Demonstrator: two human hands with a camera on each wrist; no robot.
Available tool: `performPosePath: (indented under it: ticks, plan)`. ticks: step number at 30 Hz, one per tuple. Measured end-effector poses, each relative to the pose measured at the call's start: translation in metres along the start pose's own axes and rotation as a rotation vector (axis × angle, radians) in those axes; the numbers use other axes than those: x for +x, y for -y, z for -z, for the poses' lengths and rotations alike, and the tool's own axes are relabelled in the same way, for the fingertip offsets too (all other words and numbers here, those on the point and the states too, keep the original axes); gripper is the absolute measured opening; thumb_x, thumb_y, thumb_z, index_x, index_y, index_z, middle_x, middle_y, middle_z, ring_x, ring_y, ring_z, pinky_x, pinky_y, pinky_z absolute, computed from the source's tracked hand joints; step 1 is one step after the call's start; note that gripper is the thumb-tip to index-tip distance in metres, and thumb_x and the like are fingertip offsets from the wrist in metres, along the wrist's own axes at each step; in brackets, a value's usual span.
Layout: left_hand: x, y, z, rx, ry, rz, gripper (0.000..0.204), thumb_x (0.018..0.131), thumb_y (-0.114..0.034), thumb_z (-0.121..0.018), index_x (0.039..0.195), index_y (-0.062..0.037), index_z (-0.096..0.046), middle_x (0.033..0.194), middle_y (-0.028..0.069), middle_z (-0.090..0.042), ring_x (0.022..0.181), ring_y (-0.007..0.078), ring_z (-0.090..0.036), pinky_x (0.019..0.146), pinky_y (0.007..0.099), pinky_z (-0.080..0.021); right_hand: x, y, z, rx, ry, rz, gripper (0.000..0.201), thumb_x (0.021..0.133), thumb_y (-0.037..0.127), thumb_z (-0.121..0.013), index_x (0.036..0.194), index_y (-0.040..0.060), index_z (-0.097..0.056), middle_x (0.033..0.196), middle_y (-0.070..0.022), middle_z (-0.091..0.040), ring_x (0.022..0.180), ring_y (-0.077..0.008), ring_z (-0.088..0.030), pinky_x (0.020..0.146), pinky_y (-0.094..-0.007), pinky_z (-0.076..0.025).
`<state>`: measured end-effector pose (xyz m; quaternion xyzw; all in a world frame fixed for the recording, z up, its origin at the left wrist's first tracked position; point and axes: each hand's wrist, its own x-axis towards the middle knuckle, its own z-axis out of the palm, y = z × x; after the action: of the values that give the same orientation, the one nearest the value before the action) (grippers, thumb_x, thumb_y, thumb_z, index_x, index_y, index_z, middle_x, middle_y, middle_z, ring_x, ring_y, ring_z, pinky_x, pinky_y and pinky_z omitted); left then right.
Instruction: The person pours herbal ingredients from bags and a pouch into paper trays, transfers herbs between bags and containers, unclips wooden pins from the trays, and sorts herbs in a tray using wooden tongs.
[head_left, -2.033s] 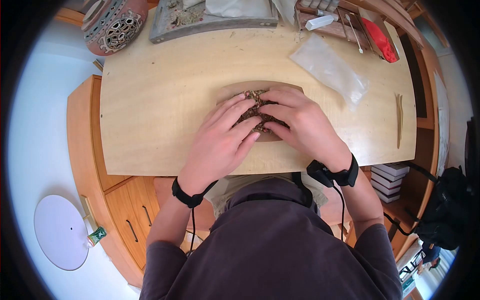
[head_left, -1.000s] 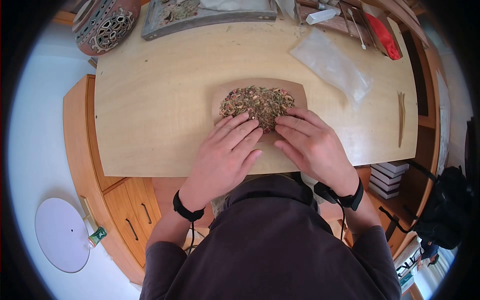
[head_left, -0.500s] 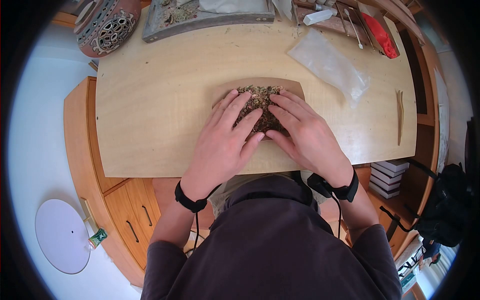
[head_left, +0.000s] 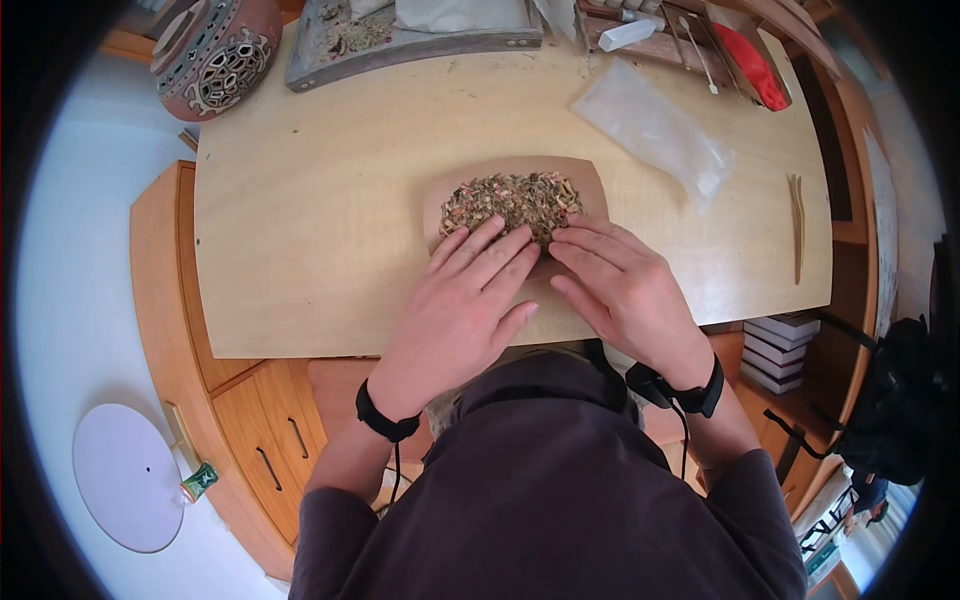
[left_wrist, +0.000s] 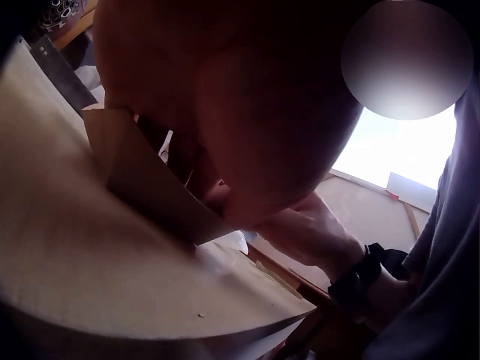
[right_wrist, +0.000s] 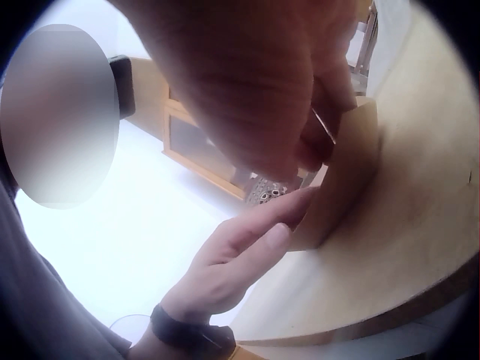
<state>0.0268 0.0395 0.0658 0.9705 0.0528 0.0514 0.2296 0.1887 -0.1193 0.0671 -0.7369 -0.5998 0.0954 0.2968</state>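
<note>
A brown, cardboard-like tray (head_left: 592, 188) lies on the table, filled with a dried mix of herbs and petals (head_left: 512, 197) in green, brown and pink. Both hands reach over its near side. Fingers of the left hand (head_left: 455, 300) extend onto the near left part of the mix, thumb held apart. From the right, the right hand (head_left: 632, 285) lays its fingertips on the near right part, its thumb lower down. The hands hide the tray's near edge. In the left wrist view the tray's side wall (left_wrist: 154, 176) rises from the table beneath the hand.
A clear plastic bag (head_left: 655, 130) lies to the right of the tray, and wooden tweezers (head_left: 798, 230) farther right. Along the back stand a patterned pot (head_left: 225, 65), a grey tray (head_left: 420, 50) and a box with a red cloth (head_left: 748, 65). The table (head_left: 300, 230) has a curved edge.
The hands spread over the mix, drew back toward the body, went forward over it again and have now drawn back to its near side, uncovering most of the mix.
</note>
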Motion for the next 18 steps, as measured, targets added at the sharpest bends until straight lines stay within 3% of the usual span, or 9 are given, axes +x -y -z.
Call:
performPosePath:
  ticks: [11, 18]
  plan:
    - [0.006, -0.009, -0.002, 0.061, 0.038, 0.022, 0.054, 0.093, -0.027, -0.068, 0.14, -0.0042, -0.055, 0.15, 0.0131, -0.05, 0.142, 0.0344, -0.042, 0.118, 0.0484, -0.034, 0.008, -0.006, -0.007, 0.006, -0.083, 0.035, 0.034, 0.085, 0.012, -0.074, 0.114, -0.0039, -0.067, 0.122, -0.0181, -0.066, 0.119, -0.0367, -0.061, 0.1, -0.0419, -0.052]
    - [-0.008, -0.011, 0.0, 0.058, -0.055, 0.057, 0.052, 0.092, -0.024, -0.069, 0.139, -0.0067, -0.057, 0.149, 0.014, -0.05, 0.142, 0.0358, -0.042, 0.119, 0.0499, -0.033, 0.008, -0.003, -0.006, -0.006, -0.087, -0.019, 0.042, 0.087, 0.013, -0.074, 0.124, -0.0019, -0.063, 0.13, -0.0196, -0.063, 0.118, -0.0389, -0.061, 0.098, -0.0429, -0.053]
